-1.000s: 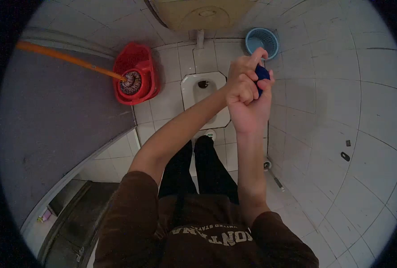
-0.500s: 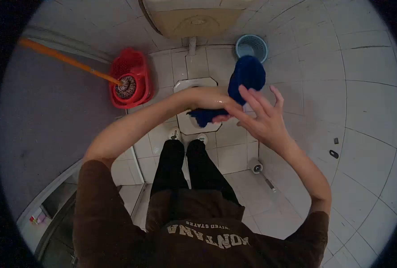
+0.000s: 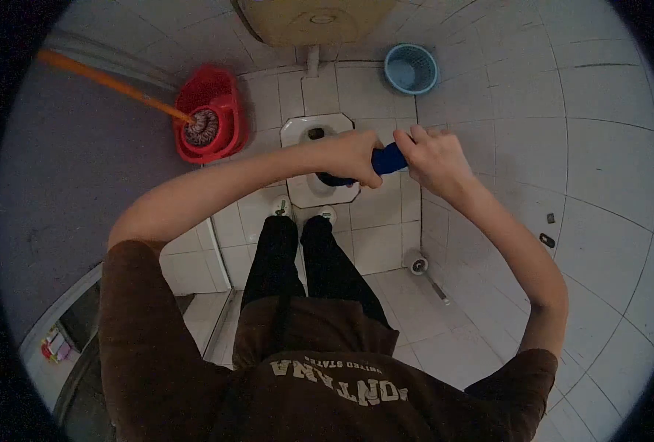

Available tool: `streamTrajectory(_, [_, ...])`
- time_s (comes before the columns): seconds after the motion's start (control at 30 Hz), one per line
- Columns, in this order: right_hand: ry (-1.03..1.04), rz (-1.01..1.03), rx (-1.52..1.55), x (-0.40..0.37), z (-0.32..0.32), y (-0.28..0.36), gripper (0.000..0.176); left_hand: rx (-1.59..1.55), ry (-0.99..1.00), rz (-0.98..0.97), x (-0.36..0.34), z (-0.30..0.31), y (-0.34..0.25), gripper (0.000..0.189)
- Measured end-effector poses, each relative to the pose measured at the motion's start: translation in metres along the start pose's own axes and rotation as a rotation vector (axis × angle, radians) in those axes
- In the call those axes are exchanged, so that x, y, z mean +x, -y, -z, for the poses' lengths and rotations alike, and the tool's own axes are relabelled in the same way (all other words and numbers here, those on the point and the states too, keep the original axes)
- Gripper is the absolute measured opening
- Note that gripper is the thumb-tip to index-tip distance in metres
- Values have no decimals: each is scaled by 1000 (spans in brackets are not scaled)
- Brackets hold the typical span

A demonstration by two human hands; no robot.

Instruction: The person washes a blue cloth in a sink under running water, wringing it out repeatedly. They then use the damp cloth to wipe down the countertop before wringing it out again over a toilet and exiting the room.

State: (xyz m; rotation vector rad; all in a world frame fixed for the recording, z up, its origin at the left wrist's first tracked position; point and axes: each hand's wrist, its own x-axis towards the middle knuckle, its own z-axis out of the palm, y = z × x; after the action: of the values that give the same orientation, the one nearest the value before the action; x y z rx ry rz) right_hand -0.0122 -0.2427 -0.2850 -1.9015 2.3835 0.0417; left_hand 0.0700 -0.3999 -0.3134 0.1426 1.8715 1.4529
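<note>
A dark blue cloth (image 3: pixel 390 159) is stretched between my two hands, bunched into a narrow roll. My left hand (image 3: pixel 356 155) is closed around one part of it, and a dark end shows below that fist. Fingers curled, my right hand (image 3: pixel 437 158) grips the other end. Both hands are in the air above and to the right of a white squat toilet (image 3: pixel 292 132) set in the floor. My left forearm and hand cover part of the toilet.
On the left stands a red mop bucket (image 3: pixel 236 134) holding a mop head (image 3: pixel 202 129) with an orange handle (image 3: pixel 113 83). A light blue basket (image 3: pixel 411 68) sits at the back right. A toilet brush holder (image 3: pixel 416 263) is by the right wall. A yellowed cistern (image 3: pixel 342 26) hangs at the back.
My right hand, open beside the cloth before, has closed on it. The cloth, hanging loosely from my left hand earlier, is now drawn into a tight roll between both hands.
</note>
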Motion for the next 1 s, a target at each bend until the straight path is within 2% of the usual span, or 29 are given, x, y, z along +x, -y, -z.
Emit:
streamTrajectory(0.07, [22,-69,96,0,-8,2,18,479,-439,-15,2,-12,6,29])
streamTrajectory(0.17, [71,-206,244,-4,-20,7,16,642,-544,-18,4,-20,10,34])
streamTrajectory(0.23, [93,-261,294,-5,-30,12,13,717,-465,19,5,-17,5,37])
streamTrajectory(0.3, [111,-473,739,-6,-47,21,7,794,-393,62,5,-11,6,39])
streamTrajectory(0.33, [104,-473,731,-8,-61,30,7,892,-346,-92,5,-6,10,42])
streamTrajectory(0.37, [27,-602,1048,-13,-78,43,8,983,-301,-248,6,-1,13,44])
streamTrajectory(0.4, [-50,-730,1364,-18,-87,57,11,978,-308,-256,8,5,13,44])
streamTrajectory(0.47, [-149,-919,1877,-21,-89,90,13,1199,-55,-627,11,15,9,48])
streamTrajectory(0.5, [-135,-965,2077,-18,-74,106,13,1191,-71,-635,10,17,3,48])
streamTrajectory(0.53, [-116,-1009,2283,-17,-54,116,14,1278,34,-764,9,19,-6,46])
streamTrajectory(0.57, [-100,-1015,2273,-19,-45,123,14,1362,142,-888,7,23,-12,45])
streamTrajectory(0.6, [-104,-965,2504,-21,-38,129,12,1352,129,-881,3,24,-19,45])
streamTrajectory(0.63, [-103,-907,2740,-21,-31,136,11,1353,101,-1017,-2,22,-23,43])
streamTrajectory(0.67, [-76,-916,2747,-25,-21,140,11,1349,77,-1149,-7,20,-28,41])
streamTrajectory(0.7, [-21,-866,2834,-28,-9,142,11,1335,72,-1136,-12,19,-33,41])
streamTrajectory(0.77, [40,-824,2915,-29,9,145,12,1333,-4,-1282,-16,19,-45,39])
streamTrajectory(0.8, [-11,-793,2955,-28,15,145,12,1331,-11,-1282,-15,20,-48,39])
streamTrajectory(0.83, [-62,-763,2984,-19,23,151,13,1336,-107,-1365,-23,26,-47,38])
streamTrajectory(0.97, [-37,-651,3158,-16,42,147,13,1392,-341,-1526,-11,27,-68,43])
streamTrajectory(1.0, [-38,-563,3268,-17,43,147,14,1391,-342,-1516,-10,26,-69,43])
